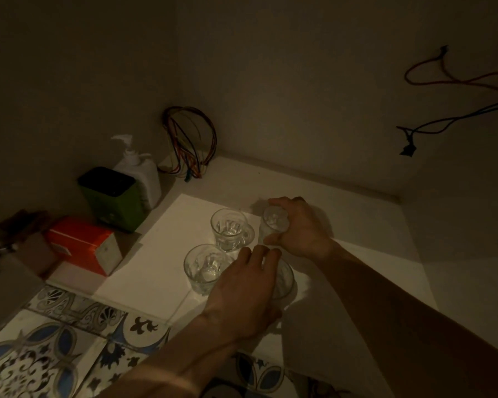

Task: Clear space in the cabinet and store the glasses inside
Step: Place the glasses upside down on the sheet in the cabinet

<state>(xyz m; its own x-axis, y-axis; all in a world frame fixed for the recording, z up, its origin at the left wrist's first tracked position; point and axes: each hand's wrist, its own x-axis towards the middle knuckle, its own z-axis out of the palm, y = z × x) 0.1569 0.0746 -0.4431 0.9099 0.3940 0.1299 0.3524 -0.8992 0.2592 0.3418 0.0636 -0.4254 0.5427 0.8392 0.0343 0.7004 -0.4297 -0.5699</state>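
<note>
Several clear glasses stand on the white cabinet floor (161,254) in dim light. My right hand (299,228) wraps around a small glass (273,222) at the back right. My left hand (245,291) rests over the rim of another glass (283,280) at the front right, fingers curled on it. A handled glass (229,229) stands free at the back left, and a tumbler (204,267) stands free at the front left, just beside my left hand.
On the left sit an orange box (81,242), a green and black container (111,196), and a white pump bottle (141,170). A bundle of coloured wires (189,142) hangs in the back corner. More wires (454,81) dangle upper right. Patterned tiles (69,340) lie in front.
</note>
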